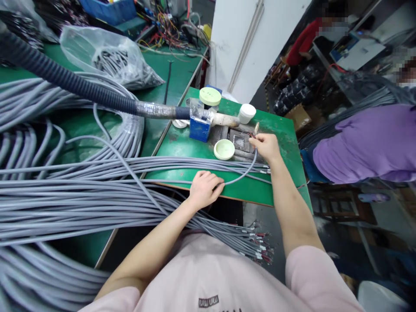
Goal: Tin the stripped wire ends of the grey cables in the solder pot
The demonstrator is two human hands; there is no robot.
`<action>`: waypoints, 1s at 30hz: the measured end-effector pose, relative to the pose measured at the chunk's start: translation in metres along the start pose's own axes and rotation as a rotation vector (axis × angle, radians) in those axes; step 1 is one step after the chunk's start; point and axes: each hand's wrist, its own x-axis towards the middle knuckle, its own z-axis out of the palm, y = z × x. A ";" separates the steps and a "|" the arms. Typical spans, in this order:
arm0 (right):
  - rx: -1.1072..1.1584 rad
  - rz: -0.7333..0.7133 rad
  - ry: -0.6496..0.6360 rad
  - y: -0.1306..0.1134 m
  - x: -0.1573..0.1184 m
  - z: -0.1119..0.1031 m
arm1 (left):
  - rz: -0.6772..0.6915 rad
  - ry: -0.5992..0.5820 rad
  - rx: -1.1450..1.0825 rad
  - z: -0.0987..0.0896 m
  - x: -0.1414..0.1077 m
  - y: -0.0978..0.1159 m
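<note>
My right hand (267, 146) pinches the stripped end of a grey cable (244, 173), where thin dark and reddish wires show. It hovers at the right side of a square metal pot (239, 141) with a shiny, silvery surface. The cable bends down from there and runs left to my left hand (205, 189), whose fingers are curled round it at the table's front edge. Just left of the pot sits a shallow pale-green dish (224, 149). Behind the pot, the light nozzle (224, 119) of a dark ribbed hose (107, 99) points over it.
Several grey cables (182, 163) lie across the green table (175, 145). A large cable bundle (81, 203) hangs past the front edge, ends loose. A blue box (199, 129), white tub (247, 112) and green-lidded jar (210, 96) stand behind. A person in purple (370, 145) is at right.
</note>
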 end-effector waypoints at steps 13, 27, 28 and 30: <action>1.114 0.153 0.059 -0.041 -0.153 0.013 | -0.449 0.108 -1.204 0.019 0.008 0.052; 1.494 0.311 -0.062 -0.048 -0.184 0.017 | -0.385 0.345 -1.133 0.017 0.022 0.079; 1.521 0.315 -0.045 -0.048 -0.186 0.017 | -0.349 0.351 -1.067 0.016 0.020 0.081; 1.572 0.317 0.004 -0.048 -0.188 0.017 | -0.273 0.352 -0.970 0.014 0.017 0.084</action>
